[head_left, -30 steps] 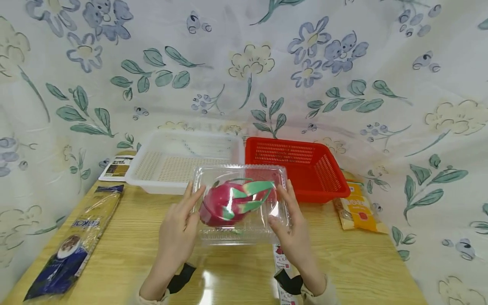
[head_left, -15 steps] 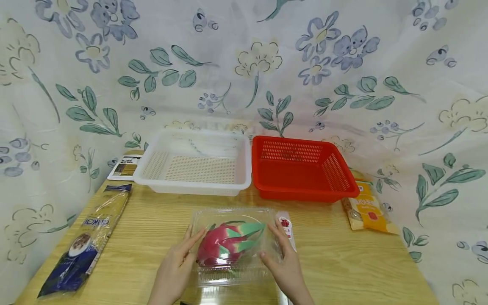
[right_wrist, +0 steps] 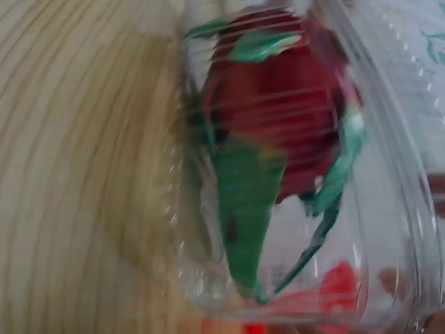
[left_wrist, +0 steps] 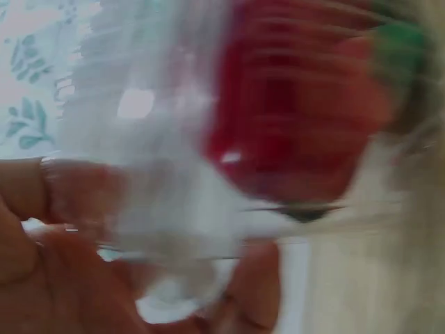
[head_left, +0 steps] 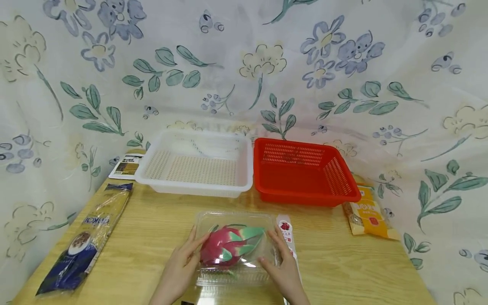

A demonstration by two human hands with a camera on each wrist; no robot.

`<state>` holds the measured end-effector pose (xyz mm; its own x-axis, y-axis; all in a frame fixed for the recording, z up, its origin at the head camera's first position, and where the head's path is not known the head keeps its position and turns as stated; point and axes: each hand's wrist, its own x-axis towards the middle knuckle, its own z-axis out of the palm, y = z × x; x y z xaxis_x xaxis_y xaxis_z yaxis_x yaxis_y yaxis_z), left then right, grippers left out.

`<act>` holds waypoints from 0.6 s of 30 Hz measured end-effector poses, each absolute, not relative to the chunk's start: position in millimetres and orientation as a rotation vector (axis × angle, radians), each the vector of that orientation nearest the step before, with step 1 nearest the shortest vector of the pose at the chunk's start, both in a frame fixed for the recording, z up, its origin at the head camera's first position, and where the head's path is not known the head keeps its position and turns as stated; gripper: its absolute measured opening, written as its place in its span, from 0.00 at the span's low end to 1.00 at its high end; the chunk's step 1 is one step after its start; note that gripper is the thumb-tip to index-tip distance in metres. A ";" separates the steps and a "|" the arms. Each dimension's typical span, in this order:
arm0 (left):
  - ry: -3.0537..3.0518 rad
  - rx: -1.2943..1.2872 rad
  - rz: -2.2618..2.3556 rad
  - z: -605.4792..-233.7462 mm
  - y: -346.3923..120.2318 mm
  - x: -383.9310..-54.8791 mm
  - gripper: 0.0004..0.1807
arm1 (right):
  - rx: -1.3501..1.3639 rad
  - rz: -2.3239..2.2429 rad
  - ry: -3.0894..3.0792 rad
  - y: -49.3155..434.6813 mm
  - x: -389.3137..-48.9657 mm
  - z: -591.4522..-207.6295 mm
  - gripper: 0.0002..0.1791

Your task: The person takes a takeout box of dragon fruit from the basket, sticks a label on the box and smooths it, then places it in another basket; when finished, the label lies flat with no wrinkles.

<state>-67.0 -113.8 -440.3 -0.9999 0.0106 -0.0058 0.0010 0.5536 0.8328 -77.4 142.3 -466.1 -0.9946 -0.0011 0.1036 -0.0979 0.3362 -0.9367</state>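
Clear box (head_left: 238,277) lowered; left grip (head_left: 183,261), right grip (head_left: 283,263) clasp opposite ends.

Backdrop: we see a white, softly creased cloth (head_left: 228,95) filling the upper half of the frame and running down both sides.
Print: we note grey-blue flowers (head_left: 357,55) at upper left and upper right, cream blossoms (head_left: 263,61), green leaf sprays (head_left: 164,56) and small blue berry clusters (head_left: 389,132).
Tabletop: we find pale yellow wood (head_left: 343,271) across the lower frame, narrowing towards the back; its grain shows at left in the right wrist view.
Light: we observe a bright reflection (head_left: 206,294) at bottom centre.
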 end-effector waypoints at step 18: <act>2.639 0.205 1.723 -455.3 -118.5 -70.7 0.25 | 0.172 1.509 -2.620 188.8 -103.9 -466.5 0.26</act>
